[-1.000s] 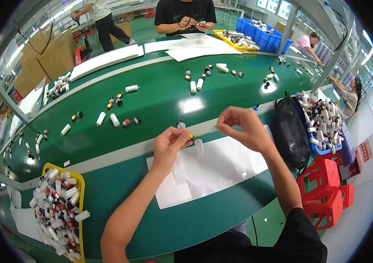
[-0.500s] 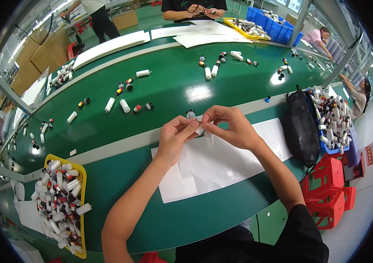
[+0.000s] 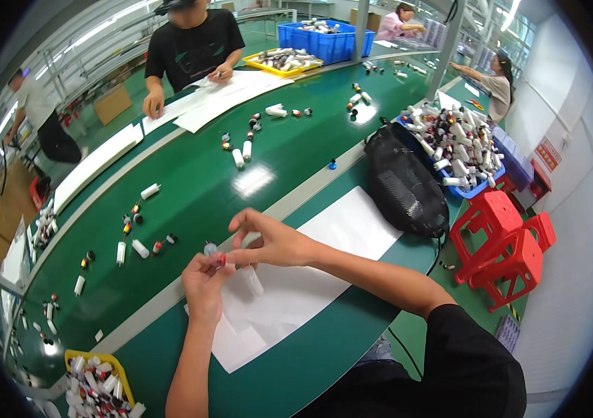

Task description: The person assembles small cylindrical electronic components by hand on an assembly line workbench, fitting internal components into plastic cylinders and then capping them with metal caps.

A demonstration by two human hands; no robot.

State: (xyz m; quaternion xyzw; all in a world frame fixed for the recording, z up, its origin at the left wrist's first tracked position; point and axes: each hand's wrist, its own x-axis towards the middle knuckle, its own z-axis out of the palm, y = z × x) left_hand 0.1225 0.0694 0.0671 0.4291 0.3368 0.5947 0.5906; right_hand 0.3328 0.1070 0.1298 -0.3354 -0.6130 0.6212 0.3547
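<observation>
— Down at my lower left, what was there?

— At the near corner sat the yellow tray [image 3: 77, 359] heaped with small white tubes. Further along, loose tubes [image 3: 139, 247] lay scattered on the green belt [image 3: 192, 188].

— And your left hand?

— My left hand [image 3: 202, 282] was closed around a small red-tipped piece [image 3: 220, 260], pinched at the fingertips, just over the near edge of the white paper sheet [image 3: 296, 292].

— What had changed?

— Half a second earlier both hands were pressed together over the sheet. Now my right hand [image 3: 268, 240] had drawn slightly apart, thumb and forefinger meeting at that same red-tipped piece, other fingers spread. A clear tube [image 3: 251, 281] showed just below my hands; I could not tell whether I held it or it lay on the paper.

— Meaning?

— I judged the fitting of the small parts was still under way, not finished.

— And to the right?

— The black mesh bag [image 3: 404, 184] lay beside the sheet, then the blue bin [image 3: 460, 150] of tubes, and red stools [image 3: 505, 240] on the floor.
</observation>
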